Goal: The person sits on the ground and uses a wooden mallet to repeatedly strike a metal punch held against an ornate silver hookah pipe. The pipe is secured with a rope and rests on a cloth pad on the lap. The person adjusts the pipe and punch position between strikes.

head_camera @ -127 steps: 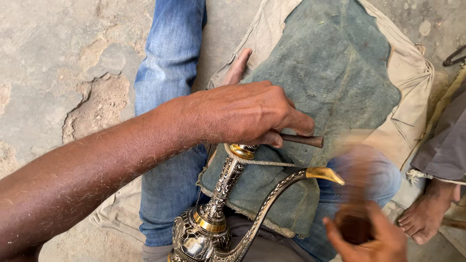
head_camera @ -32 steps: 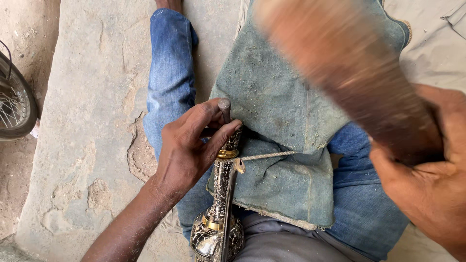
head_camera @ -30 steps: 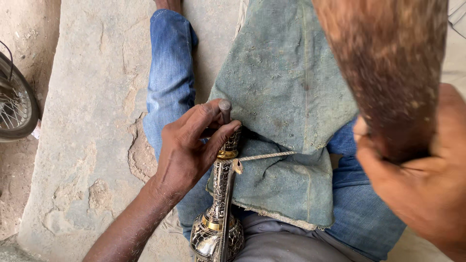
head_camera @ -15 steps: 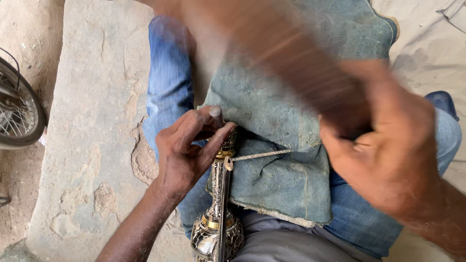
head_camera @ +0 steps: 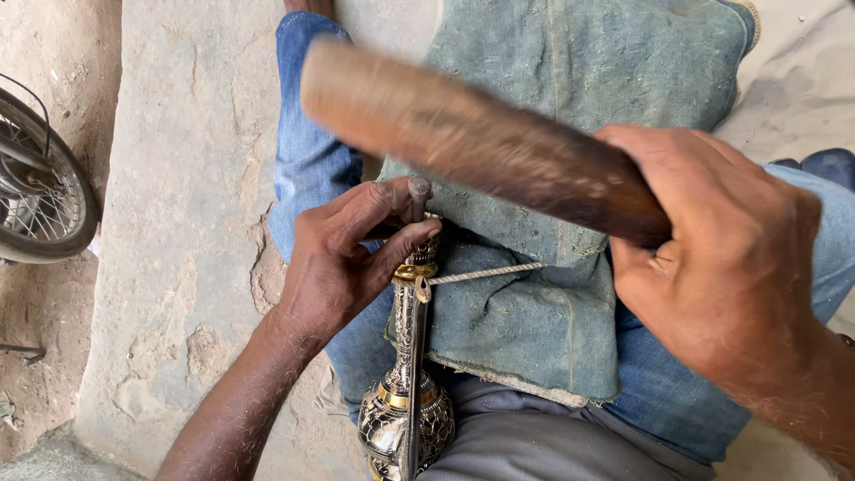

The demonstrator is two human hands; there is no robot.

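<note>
Left hand (head_camera: 343, 258): pinches punch (head_camera: 418, 191) upright on jug (head_camera: 408, 392) neck, 9 o'clock.
Right hand (head_camera: 721, 267): fisted round mallet (head_camera: 472, 138), 3 o'clock.
Tip: probably strike square, lightly.

Your left hand (head_camera: 343, 258) pinches a punch (head_camera: 418, 194) on the ewer (head_camera: 405, 392); your right hand (head_camera: 721, 258) grips a mallet (head_camera: 472, 138) above it.

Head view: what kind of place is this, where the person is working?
Probably an outdoor or street-side metal craft spot. The person sits on a rough stone floor with a cloth pad over the lap, and a spoked wheel stands beside. The right hand swings a wooden mallet above an ornate metal ewer.
</note>
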